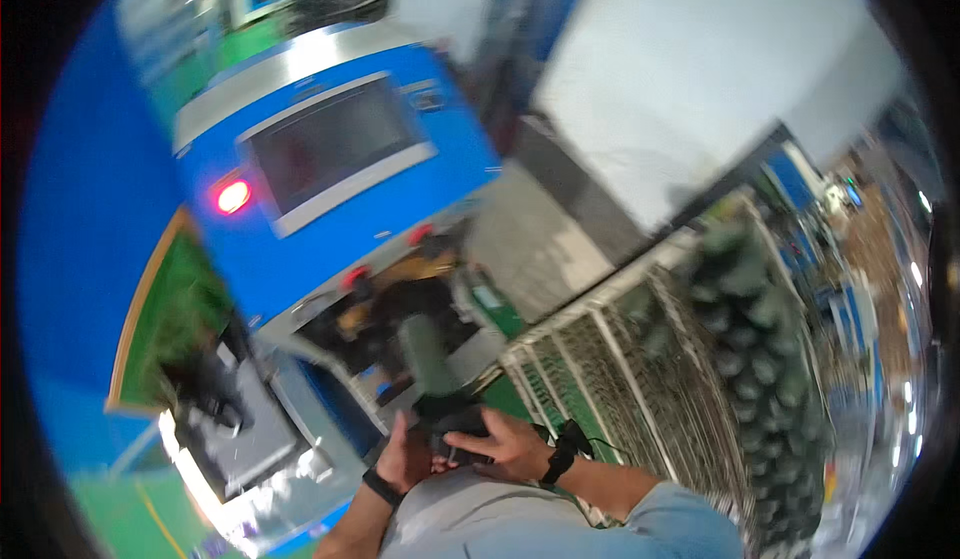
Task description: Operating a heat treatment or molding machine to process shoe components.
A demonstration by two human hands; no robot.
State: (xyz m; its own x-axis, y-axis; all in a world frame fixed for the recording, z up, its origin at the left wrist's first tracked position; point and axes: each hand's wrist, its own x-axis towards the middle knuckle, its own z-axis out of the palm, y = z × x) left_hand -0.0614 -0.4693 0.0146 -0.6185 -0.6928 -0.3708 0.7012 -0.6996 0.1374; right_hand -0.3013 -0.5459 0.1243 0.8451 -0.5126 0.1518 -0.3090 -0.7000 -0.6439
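Note:
Close to my body, both hands are at a dark grey-green piece, long and rounded at its far end, with a darker, wider near end; blur hides its exact kind. My left hand closes on the left side of the dark near end. On the other side my right hand grips it, with fingers bent over its edge. Each wrist wears a black band. Just beyond the piece lies the dark opening of a blue machine, with red parts along its upper edge.
The machine's panel carries a dark screen and a lit red button. At right, a wire rack stands beside many stacked dark green rounded pieces. A grey surface is at left, near a green board with a wooden edge.

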